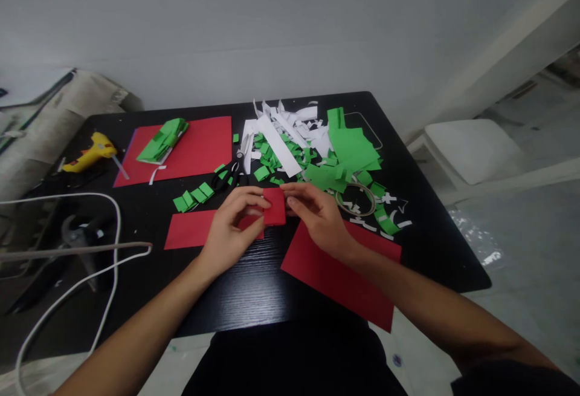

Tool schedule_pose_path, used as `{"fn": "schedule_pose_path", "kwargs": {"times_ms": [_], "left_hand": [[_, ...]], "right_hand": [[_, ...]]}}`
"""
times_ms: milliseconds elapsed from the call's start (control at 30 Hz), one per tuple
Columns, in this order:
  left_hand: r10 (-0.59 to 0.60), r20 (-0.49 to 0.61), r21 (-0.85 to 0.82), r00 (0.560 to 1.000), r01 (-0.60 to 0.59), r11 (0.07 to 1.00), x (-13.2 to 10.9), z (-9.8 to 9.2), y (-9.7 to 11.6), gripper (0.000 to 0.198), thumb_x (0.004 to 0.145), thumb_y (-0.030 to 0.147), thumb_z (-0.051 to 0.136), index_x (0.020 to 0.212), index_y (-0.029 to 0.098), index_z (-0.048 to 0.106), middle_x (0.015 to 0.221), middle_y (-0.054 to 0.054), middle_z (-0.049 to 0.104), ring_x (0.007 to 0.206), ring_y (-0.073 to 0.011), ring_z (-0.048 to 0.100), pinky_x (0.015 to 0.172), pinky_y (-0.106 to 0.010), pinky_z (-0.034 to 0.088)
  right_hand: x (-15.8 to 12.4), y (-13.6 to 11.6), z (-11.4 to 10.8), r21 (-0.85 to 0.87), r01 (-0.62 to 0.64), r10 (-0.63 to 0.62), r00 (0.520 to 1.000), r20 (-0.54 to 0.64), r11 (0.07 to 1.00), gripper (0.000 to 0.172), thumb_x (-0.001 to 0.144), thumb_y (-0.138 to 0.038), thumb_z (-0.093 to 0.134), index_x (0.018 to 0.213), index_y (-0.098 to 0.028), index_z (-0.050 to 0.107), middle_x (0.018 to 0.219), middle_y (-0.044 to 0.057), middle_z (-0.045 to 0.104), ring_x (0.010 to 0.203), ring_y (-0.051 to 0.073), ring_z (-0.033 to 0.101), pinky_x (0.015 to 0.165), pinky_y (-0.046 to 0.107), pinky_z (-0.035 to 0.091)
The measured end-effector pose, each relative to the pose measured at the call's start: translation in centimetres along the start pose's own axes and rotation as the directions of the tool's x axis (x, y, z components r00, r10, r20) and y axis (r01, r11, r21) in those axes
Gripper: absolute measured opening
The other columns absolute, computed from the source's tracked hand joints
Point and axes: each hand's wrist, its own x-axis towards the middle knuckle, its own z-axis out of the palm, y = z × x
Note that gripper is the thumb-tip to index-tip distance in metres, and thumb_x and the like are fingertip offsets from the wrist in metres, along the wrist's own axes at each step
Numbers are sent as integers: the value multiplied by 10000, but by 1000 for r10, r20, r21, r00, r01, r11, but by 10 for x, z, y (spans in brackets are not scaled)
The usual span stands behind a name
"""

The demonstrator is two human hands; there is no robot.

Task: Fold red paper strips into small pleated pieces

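Note:
A small folded piece of red paper (275, 207) is held up between my two hands over the middle of the black table. My left hand (233, 220) pinches its left side between thumb and fingers. At its right edge, my right hand (316, 211) grips it with bent fingers, some of them hidden behind the paper. Beneath my left hand lies a red paper strip (188, 231). A larger red sheet (339, 269) lies under my right wrist and reaches past the table's front edge.
Black-handled scissors (229, 173) lie beyond my left hand. White paper strips (281, 145) and green scraps (356, 151) are heaped behind, by a tape roll (356, 199). At left are a yellow glue gun (93, 153), green folded paper (163, 141) and a white cable (118, 227).

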Motion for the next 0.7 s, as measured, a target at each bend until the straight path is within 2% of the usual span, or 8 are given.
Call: {"fn": "schedule_pose_path", "kwargs": {"times_ms": [100,167,267,333,433,500,633,700], "left_hand": [[16,12,37,1000,-17,999,-1,-1,-1,190,915,193,714,1096,229,759,1271,-97,651,1149,-208,681,890,-316,623],[4,10,42,1000,-4,999,0,-2,-1,176,918,213,725,1087,234,769,1268,-93,676,1150,-212,689,896,-321,621],[-64,-33,43,997,65,997,1,-2,2,111,912,256,748,1010,224,787,1198,-84,726,1008,-191,723,806,-300,620],[-112,-58,42,992,114,993,2,-1,4,86,894,287,769,877,203,785,1165,-85,745,920,-179,722,741,-285,603],[-159,-60,29,985,161,987,3,-1,6,174,877,314,782,756,189,767,1119,-87,755,946,-192,713,754,-283,586],[-180,-64,29,982,182,983,3,-1,6,173,877,333,779,778,190,782,1073,-84,754,946,-193,703,752,-277,576],[-188,-70,12,980,189,982,4,-1,4,201,871,364,781,785,183,764,981,-58,746,743,-138,654,634,-240,530],[-199,-51,-21,979,199,980,5,0,4,192,878,378,776,846,189,758,865,-29,731,656,-122,618,579,-226,502]], "right_hand": [[0,1,1,-23,7,-7,1000,22,1000,196,941,-358,705,1106,-257,740,1088,44,778,968,199,759,881,380,667],[-1,1,1,-34,6,-5,999,34,999,183,943,-361,702,1087,-255,745,1083,43,775,946,195,757,867,376,668],[-2,0,1,-42,16,-14,999,44,999,145,923,-325,723,1044,-251,754,1070,41,777,949,187,752,860,354,661],[-3,0,1,-46,18,-15,998,63,999,156,891,-300,759,1037,-245,757,1059,41,786,978,188,757,912,357,647],[-3,2,1,-72,-8,14,997,77,997,202,846,-277,799,1040,-231,765,1051,46,803,994,195,770,961,368,632],[-2,4,1,-87,-36,42,997,70,996,193,827,-274,810,1008,-218,774,1019,48,812,967,198,779,942,369,641],[-2,5,0,-87,-68,72,996,50,994,205,783,-299,850,952,-204,784,970,44,821,916,199,787,918,370,652],[-2,5,0,-95,-64,69,997,45,993,229,762,-324,873,937,-205,787,960,43,822,904,201,788,904,369,657]]}}
